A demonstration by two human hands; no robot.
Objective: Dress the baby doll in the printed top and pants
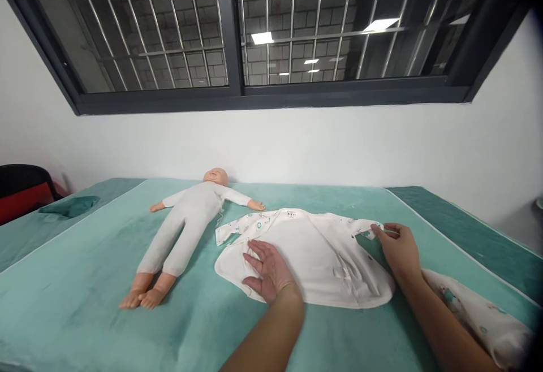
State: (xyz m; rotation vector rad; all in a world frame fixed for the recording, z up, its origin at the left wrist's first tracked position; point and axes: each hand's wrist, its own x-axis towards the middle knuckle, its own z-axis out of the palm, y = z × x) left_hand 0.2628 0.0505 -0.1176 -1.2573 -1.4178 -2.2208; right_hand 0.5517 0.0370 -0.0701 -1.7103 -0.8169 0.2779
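A white baby garment (pixel 314 247) with small green prints on its sleeves lies spread out on the green cover. Over its left part is my left hand (pixel 269 270), fingers apart and holding nothing; whether it touches the cloth I cannot tell. My right hand (pixel 399 245) pinches the end of the garment's right sleeve (pixel 365 227) between thumb and fingers. Left of the garment, a baby doll (pixel 193 213) in a white cloth body lies on its back, arms spread and feet toward me.
Another printed white cloth (pixel 479 310) lies beside my right forearm. The green cover (pixel 85 270) spreads up to a white wall (pixel 297 140) below a barred window (pixel 237 50). A dark green cloth (pixel 70 206) and a red and black object (pixel 25 194) are at the far left.
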